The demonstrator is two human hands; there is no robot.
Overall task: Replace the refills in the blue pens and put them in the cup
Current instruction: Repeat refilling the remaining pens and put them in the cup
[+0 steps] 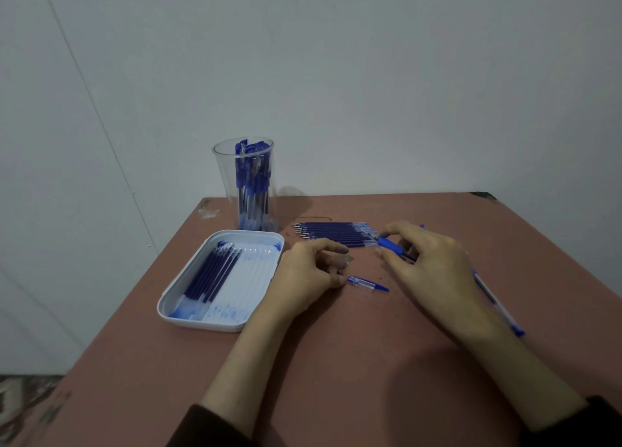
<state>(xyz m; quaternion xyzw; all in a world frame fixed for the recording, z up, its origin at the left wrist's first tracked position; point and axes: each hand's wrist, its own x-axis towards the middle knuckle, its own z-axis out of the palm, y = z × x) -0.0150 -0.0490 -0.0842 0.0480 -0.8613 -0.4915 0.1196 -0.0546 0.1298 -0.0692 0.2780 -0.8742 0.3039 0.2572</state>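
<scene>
A clear cup (245, 184) with several blue pens stands at the back of the table. A row of blue refills (331, 234) lies in front of it. My right hand (434, 265) pinches a blue pen part with a blue grip (390, 244) next to that row. My left hand (309, 271) rests on the table with its fingers loosely curled, and I cannot see anything in it. A blue pen cap (367, 283) lies between my hands. Another blue pen (498, 303) lies under my right wrist.
A white tray (188, 318) stained with blue ink holds several refills at the left. The brown table (336, 362) ends at the left, with floor below. A pale wall stands behind.
</scene>
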